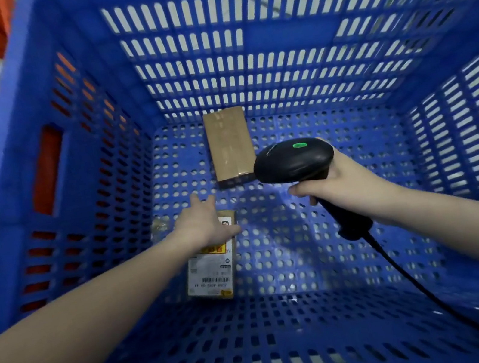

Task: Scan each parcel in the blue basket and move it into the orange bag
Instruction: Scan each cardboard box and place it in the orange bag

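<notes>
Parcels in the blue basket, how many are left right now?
2. A labelled parcel lies near the front under the left hand; a plain taped parcel lies toward the far wall. None seems hidden.

One camera sits on the person's head. It looks forward and down, right into the blue basket, very close. Both arms reach in from the bottom edge.

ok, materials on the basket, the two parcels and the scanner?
Large blue perforated basket: looks like moulded plastic, slightly glossy, with regular slots and holes.
Plain brown box parcel: cardboard, by its matte brown faces, with shiny clear tape strips.
Labelled brown box parcel under the left hand: likely cardboard, with a white paper label.
Black handheld scanner in the right hand: smooth, probably hard plastic.
</notes>
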